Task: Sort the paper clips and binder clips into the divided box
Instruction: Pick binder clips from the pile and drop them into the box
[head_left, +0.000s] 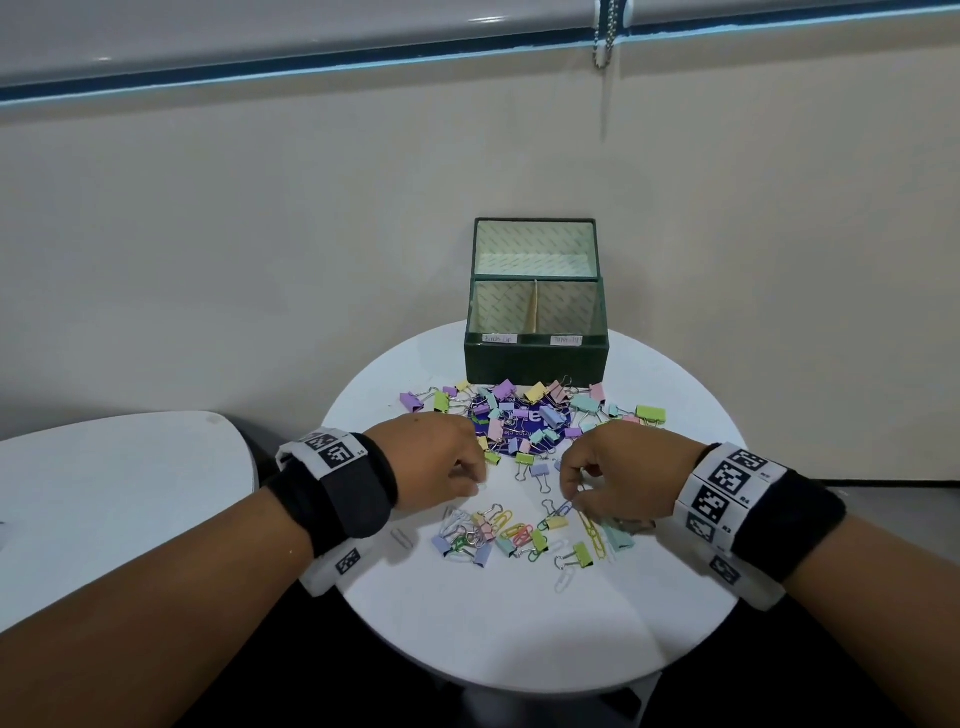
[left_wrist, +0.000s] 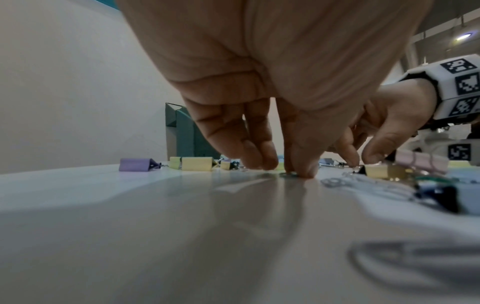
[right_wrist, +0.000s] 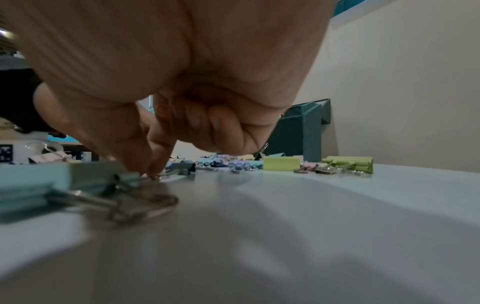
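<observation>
Both forearms, in black bands with coded white tags, reach over a round white table (head_left: 519, 639). Left hand (head_left: 434, 462): fingers extended downward, tips (left_wrist: 301, 168) pressing the tabletop on a small green clip that is hard to make out. Right hand (head_left: 618, 475): thumb and forefinger (right_wrist: 158, 162) narrowed to a pinch on a wire loop at the table surface, remaining fingers curled into the palm. Between and beyond the hands lie mixed pastel binder clips (head_left: 535, 410) and coloured paper clips (head_left: 511, 530). Behind them, at the table's far edge, stands the open dark green divided box (head_left: 535, 358), two labelled compartments, lid upright.
</observation>
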